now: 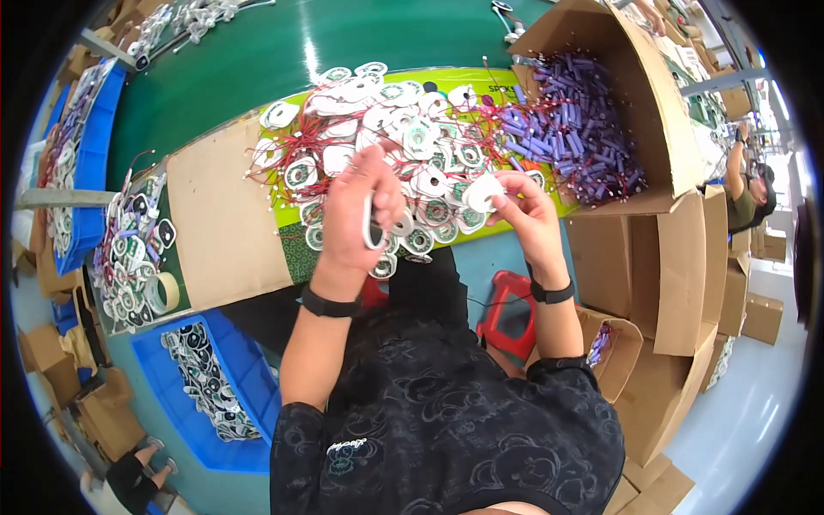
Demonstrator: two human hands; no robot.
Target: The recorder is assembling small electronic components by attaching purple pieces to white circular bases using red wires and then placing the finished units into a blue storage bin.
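My left hand (pixel 362 210) is raised over the near part of the pile, its fingers curled round a white-rimmed casing (pixel 374 221) with a dark inner side. To its right, my right hand (pixel 530 212) pinches a white disc-shaped casing (pixel 482 193) between thumb and fingers. Below and beyond both hands spreads a heap of white round casings (pixel 419 137) with green circuit boards and thin red wires. The heap lies on a yellow-green mat (pixel 506 83).
At the right, a cardboard box (pixel 657 112) lies open toward the heap, full of purple cylindrical cells (pixel 571 120). A bare cardboard sheet (pixel 225 223) lies left, beside a tape roll (pixel 162 293) and more parts. Blue bins (pixel 206 378) and a red stool (pixel 506 313) stand below. Other people are farther off.
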